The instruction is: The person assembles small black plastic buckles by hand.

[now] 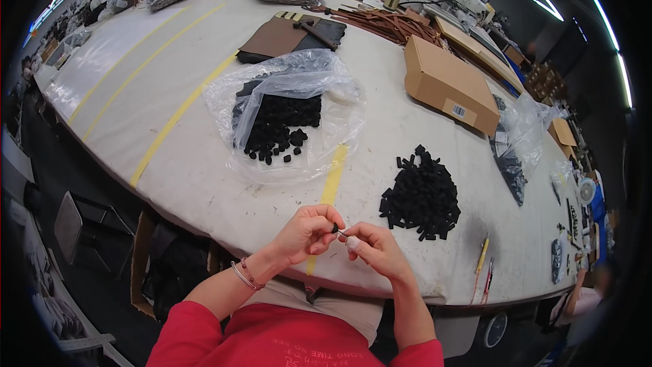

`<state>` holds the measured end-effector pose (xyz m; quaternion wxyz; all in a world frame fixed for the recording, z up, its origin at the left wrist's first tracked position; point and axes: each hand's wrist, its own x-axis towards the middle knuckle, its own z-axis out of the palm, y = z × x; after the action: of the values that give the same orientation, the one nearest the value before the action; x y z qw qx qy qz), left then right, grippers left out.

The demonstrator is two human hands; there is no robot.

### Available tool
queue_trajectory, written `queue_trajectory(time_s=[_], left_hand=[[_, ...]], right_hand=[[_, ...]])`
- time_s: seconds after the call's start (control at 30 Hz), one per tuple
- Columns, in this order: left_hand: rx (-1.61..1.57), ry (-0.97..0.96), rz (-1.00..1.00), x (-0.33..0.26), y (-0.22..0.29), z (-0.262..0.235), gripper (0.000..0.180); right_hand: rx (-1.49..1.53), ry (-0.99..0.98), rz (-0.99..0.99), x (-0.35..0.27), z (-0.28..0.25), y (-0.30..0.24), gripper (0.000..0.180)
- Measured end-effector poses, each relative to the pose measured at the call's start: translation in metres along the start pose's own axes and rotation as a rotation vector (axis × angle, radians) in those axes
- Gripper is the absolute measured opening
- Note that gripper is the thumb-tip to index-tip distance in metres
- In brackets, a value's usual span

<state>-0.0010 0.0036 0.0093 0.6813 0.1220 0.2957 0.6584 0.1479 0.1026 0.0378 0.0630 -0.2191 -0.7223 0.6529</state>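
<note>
Pinching small black piece in nearly closed left hand; holding right hand half-curled just beside, not clearly showing any grip. Working by near edge of counter: possibly risking dropping overboard, gripping so little surface.

A small black piece is pinched in the left hand, a thin dark sliver in the right hand.

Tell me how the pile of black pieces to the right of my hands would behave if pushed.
The pile of black pieces would probably spread, since it is a loose heap with stray bits at its edges. Each piece is likely light, being so small. Rolling far seems unlikely, as many look blocky and straight-edged.
</note>
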Motion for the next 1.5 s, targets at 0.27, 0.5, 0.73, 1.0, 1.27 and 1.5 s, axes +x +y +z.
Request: queue_trajectory(time_s=[0.27, 0.5, 0.73, 1.0, 1.27, 1.5], left_hand=[[0.153, -0.038, -0.067, 0.000, 0.001, -0.002, 0.010], [1.266, 0.382, 1.015, 0.006, -0.023, 0.011, 0.012], [0.366, 0.263, 0.466, -0.007, -0.027, 0.017, 0.006], [-0.433, -0.098, -0.077, -0.008, -0.022, 0.001, 0.026], [-0.272, 0.096, -0.012, -0.016, -0.018, 0.015, 0.022], [-0.335, 0.081, 0.020, -0.017, -0.024, 0.007, 0.022]], right_hand=[[-0.032, -0.057, -0.020, 0.000, -0.003, 0.009, 0.016], [-0.603, 0.510, -0.264, 0.010, 0.026, 0.008, 0.006], [-0.374, 0.639, -0.367, 0.016, 0.030, 0.019, 0.010], [-0.829, 0.611, -0.660, 0.010, 0.032, 0.023, 0.019], [-0.606, 0.660, -0.679, 0.014, 0.037, 0.028, 0.022], [-0.642, 0.586, -0.700, 0.009, 0.037, 0.033, 0.017]])
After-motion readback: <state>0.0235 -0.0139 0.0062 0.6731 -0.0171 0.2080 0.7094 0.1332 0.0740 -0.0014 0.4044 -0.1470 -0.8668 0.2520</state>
